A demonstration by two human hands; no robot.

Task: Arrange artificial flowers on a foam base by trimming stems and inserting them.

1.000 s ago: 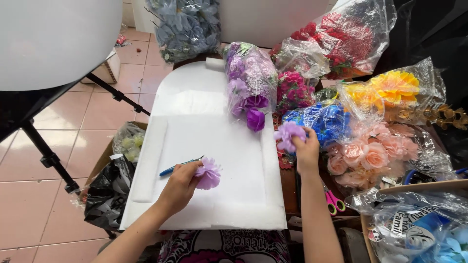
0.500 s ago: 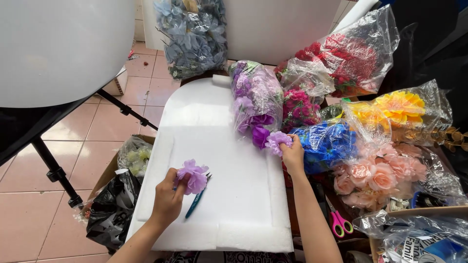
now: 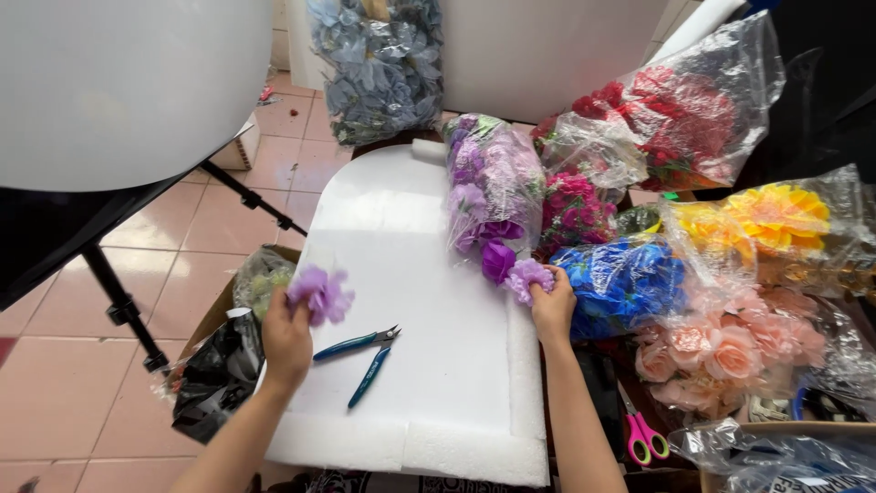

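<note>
The left hand (image 3: 287,336) pinches a lilac bloom (image 3: 321,294) above the foam board's (image 3: 411,274) left edge, while far right the right hand (image 3: 553,306) closes on a second bloom (image 3: 526,276) beside the purple bunch (image 3: 493,187).

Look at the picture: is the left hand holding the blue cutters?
No: the left hand holds a purple flower, while the cutters lie loose on the white foam board.
</note>
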